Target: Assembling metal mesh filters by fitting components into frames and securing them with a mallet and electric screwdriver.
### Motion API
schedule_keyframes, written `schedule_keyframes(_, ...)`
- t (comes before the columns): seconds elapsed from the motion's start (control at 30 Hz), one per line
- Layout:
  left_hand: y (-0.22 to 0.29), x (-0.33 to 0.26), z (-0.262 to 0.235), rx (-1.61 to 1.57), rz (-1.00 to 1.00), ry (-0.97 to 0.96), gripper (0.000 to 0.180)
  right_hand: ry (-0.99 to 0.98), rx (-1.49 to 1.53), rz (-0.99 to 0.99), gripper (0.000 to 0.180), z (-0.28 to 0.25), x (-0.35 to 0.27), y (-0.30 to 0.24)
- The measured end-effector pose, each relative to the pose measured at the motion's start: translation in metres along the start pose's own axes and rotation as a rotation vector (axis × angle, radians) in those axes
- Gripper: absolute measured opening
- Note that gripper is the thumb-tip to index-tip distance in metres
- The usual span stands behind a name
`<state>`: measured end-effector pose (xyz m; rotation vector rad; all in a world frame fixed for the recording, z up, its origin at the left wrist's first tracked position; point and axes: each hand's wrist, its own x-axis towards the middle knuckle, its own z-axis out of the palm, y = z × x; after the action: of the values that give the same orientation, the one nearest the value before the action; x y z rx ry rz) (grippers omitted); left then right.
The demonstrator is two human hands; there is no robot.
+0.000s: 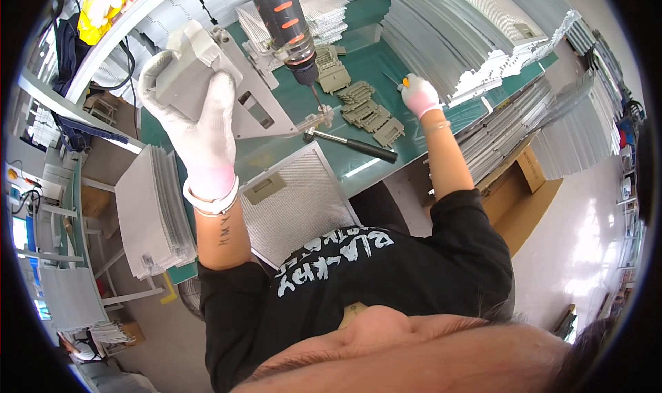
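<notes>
Left hand: white-gloved left hand [196,127] raised over the green table [386,65], fingers wrapped shut round the upper end of a grey sheet-metal bracket [238,93].
Bracket position: held tilted, its low tip down near the table, just by the bit of a hanging electric screwdriver [286,20] with orange grip bands.
Right hand: gloved right hand [419,95] resting on the table well to the right, fingers curled on a small yellow-tipped tool; too small to name, and how firm the grip is I cannot tell.
Nearby: a hammer [352,144] lies on the table just below the bracket tip; a cluster of small olive-grey latch parts [369,110] sits between the two hands.
Front edge: a mesh filter panel [296,203] with a small handle plate lies flat by the person's chest.
Surroundings: stacks of similar metal panels [469,27] at the far right, another stack [152,210] at the left.
Handling judgement: bracket looks stiff, light, thin-edged; likely slick under cotton gloves. Best held by the broad folded end, as now, clear of the cut-outs and the screwdriver bit.
</notes>
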<state>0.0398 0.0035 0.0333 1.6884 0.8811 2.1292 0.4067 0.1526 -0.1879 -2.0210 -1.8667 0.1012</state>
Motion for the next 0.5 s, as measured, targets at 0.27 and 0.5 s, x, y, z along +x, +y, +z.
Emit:
schedule_keyframes(0.27, 0.000, -0.004, 0.009, 0.058, 0.010, 0.051, 0.064, -0.302, -0.276, 0.041, 0.028, -0.017, 0.003, 0.001)
schedule_keyframes(0.5, -0.012, 0.004, 0.019, 0.272, 0.235, 0.093, 0.068, 0.352, 0.595, -0.367, 0.033, -0.059, -0.103, -0.065)
